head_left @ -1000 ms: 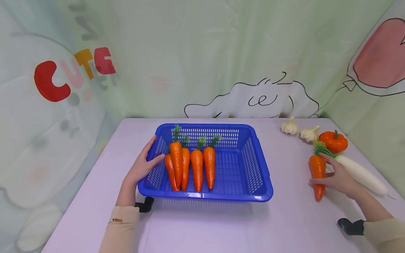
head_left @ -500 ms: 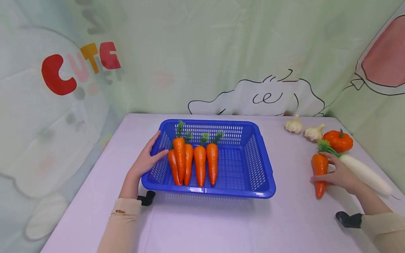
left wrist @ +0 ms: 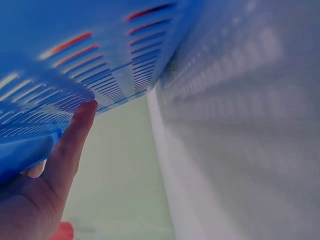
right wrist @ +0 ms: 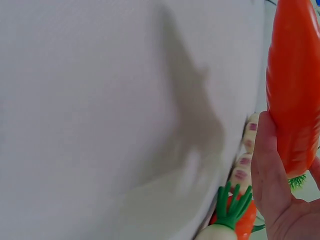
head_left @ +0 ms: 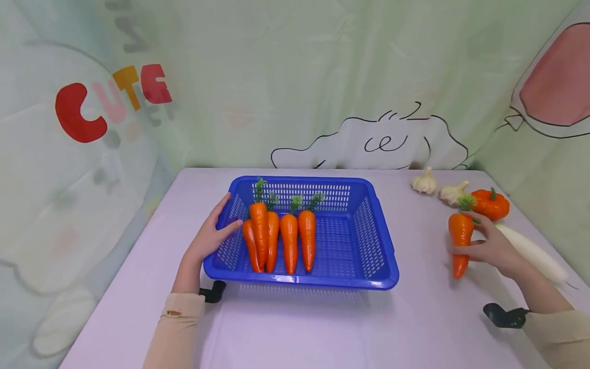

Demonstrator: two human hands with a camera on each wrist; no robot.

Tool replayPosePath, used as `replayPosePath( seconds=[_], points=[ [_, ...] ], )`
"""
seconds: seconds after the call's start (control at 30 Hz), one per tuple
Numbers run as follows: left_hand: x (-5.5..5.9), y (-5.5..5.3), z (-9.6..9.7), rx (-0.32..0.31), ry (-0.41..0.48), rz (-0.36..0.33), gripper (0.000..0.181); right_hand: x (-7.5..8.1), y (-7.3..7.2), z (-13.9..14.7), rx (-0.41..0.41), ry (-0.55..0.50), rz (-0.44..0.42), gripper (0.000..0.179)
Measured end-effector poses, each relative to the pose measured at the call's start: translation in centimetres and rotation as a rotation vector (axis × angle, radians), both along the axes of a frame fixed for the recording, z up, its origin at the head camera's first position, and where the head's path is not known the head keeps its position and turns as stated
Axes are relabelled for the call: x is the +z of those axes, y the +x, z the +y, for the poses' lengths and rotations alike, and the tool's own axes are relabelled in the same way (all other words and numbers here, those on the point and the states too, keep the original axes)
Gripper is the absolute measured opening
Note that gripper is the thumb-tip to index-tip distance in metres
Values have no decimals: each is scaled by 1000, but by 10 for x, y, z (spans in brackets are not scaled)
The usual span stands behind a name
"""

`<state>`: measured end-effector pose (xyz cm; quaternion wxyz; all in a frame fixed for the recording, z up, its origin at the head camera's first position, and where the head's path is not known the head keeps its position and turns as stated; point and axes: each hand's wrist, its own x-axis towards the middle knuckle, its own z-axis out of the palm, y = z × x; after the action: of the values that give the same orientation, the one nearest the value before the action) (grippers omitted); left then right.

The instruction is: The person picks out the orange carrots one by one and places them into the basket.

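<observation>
In the head view, my right hand (head_left: 488, 247) grips an orange carrot (head_left: 460, 230) with a green top between thumb and fingers. The right wrist view shows this carrot (right wrist: 295, 85) raised off the table, its shadow falling below. My left hand (head_left: 211, 236) holds the left rim of a blue plastic basket (head_left: 304, 280), thumb over the edge and fingers along the outside. In the left wrist view, a finger of the left hand (left wrist: 65, 155) lies against the slotted wall of the basket (left wrist: 110, 75). Several carrots (head_left: 289, 243) lie side by side inside, toward the basket's left.
Right of the basket, two garlic bulbs (head_left: 424, 181) stand at the back of the table (head_left: 295, 328). A small orange pumpkin (head_left: 492, 205) sits beside them. A white radish (head_left: 534, 253) lies behind the right hand. Printed curtains (head_left: 295, 92) hang behind the table.
My right hand has lifted the carrot from the table beside the radish and moved it slightly up and left. The left hand stays on the basket rim; the head view shifted slightly.
</observation>
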<state>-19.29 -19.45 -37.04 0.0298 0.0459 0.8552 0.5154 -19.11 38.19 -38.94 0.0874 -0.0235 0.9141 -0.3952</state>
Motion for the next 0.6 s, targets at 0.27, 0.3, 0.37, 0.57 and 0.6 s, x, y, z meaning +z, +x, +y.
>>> replayPosePath(
  seconds=[0.27,0.3,0.37,0.57,0.6],
  points=[
    [-8,-2,-6,6,-12,19,75,15,1,-18,10,-59,66,90],
    [-8,-2,-6,6,-13,19,75,17,1,-20,13,-65,77,90],
    [-8,-1,-5,7,-15,16,75,22,1,-25,21,-71,98,89],
    [-7,-1,-4,4,-15,19,74,37,4,-42,14,-73,152,89],
    [-7,-2,-3,2,-14,20,74,39,5,-45,9,-70,157,89]
  ],
)
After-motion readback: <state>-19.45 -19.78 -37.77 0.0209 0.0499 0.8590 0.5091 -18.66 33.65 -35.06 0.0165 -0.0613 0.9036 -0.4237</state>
